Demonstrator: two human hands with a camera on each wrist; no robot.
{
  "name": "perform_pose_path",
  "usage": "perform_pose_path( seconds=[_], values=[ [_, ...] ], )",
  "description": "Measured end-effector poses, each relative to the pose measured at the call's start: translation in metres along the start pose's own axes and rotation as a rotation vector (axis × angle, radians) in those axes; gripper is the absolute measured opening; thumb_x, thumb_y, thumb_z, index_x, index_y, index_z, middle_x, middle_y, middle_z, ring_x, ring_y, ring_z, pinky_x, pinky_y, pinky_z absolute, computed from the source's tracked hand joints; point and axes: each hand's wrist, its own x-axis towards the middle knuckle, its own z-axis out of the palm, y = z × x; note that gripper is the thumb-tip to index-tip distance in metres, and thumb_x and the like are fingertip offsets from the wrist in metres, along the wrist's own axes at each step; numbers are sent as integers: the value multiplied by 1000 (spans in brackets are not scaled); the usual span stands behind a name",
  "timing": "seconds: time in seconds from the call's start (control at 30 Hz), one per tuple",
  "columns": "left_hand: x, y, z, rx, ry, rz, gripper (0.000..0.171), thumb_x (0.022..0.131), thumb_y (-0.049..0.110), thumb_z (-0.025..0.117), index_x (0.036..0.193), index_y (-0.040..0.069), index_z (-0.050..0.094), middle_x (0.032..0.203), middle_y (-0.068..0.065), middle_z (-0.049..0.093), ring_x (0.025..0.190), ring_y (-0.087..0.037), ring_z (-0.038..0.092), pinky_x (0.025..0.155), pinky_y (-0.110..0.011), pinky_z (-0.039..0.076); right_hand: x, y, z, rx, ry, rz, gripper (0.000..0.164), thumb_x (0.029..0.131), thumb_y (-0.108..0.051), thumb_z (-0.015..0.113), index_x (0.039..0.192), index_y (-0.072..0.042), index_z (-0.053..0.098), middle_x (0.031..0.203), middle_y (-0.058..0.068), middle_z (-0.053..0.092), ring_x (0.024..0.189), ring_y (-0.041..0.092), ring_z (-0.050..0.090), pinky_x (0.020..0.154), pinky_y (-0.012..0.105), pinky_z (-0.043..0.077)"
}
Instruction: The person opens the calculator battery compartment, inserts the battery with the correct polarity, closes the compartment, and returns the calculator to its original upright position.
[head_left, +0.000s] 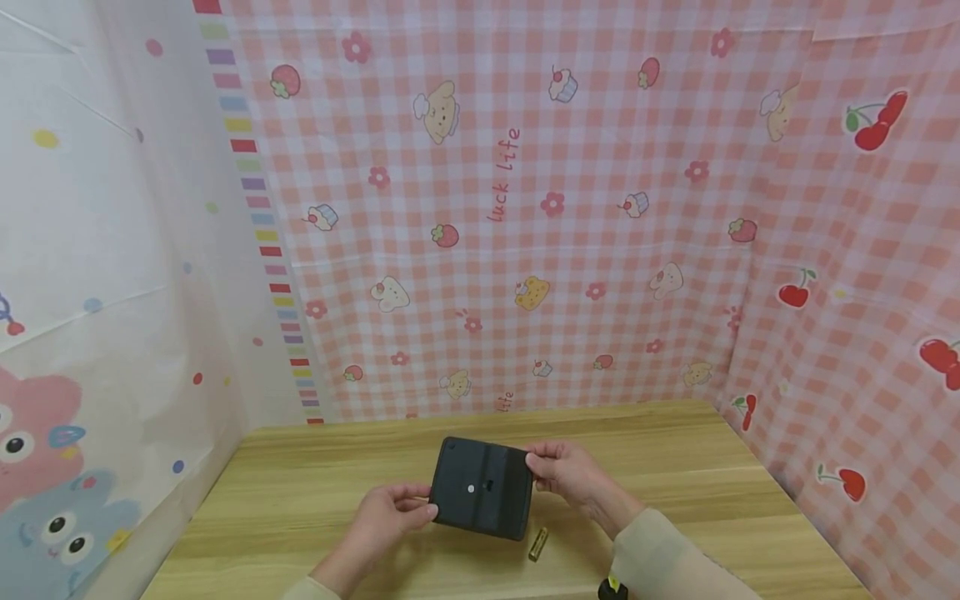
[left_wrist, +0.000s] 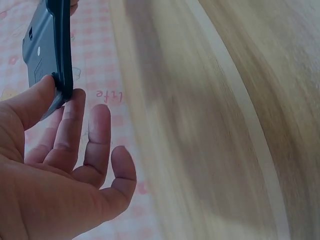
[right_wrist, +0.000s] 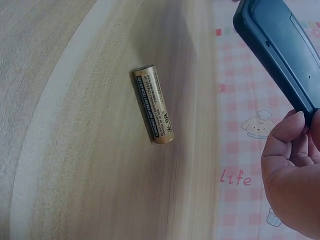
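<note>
A black, squarish flat device [head_left: 461, 492] is held tilted above the wooden table, its back face showing a raised band, a small white dot and a dark hole. My left hand [head_left: 386, 517] pinches its left edge between thumb and fingers; in the left wrist view the other fingers of that hand [left_wrist: 65, 175] are spread loosely below the device [left_wrist: 47, 50]. At the opposite edge, near the upper right corner, my right hand [head_left: 573, 475] grips it with thumb and fingers. A gold battery [right_wrist: 153, 104] with black lettering lies on the table, below the device and apart from both hands.
The wooden table [head_left: 315, 467] meets a pink checked cloth [head_left: 480, 275] at its back and a white patterned cloth [head_left: 127, 250] on the left. A small black and yellow object [head_left: 612, 588] lies beside the right sleeve, partly cut off by the frame.
</note>
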Motion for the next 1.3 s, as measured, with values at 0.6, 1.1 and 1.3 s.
perform_pose_path(
  seconds=[0.6, 1.1, 1.3],
  values=[
    [-2, -2, 2, 239, 40, 172, 46, 87, 18, 89, 128, 3, 74, 104, -5, 81, 85, -13, 67, 70, -25, 55, -3, 0, 3, -33, -18, 4, 21, 108, -9, 61, 120, 7, 67, 92, -2, 69, 82, 11, 60, 73, 25, 53],
    [-6, -1, 2, 221, 20, 177, 51, 87, 19, 90, 130, -1, 72, 101, -5, 77, 81, -13, 66, 66, -23, 54, -7, 1, 7, -32, -4, 44, 25, 108, -11, 63, 124, 8, 67, 96, 0, 72, 84, 11, 63, 78, 27, 55],
    [-10, -1, 0, 232, -9, 168, 52, 88, 22, 89, 131, -1, 72, 99, -4, 76, 80, -13, 67, 67, -25, 55, -9, 4, 9, -37, 6, 59, 28, 107, -11, 65, 127, 8, 66, 98, 1, 74, 85, 11, 64, 79, 27, 55]
  ],
)
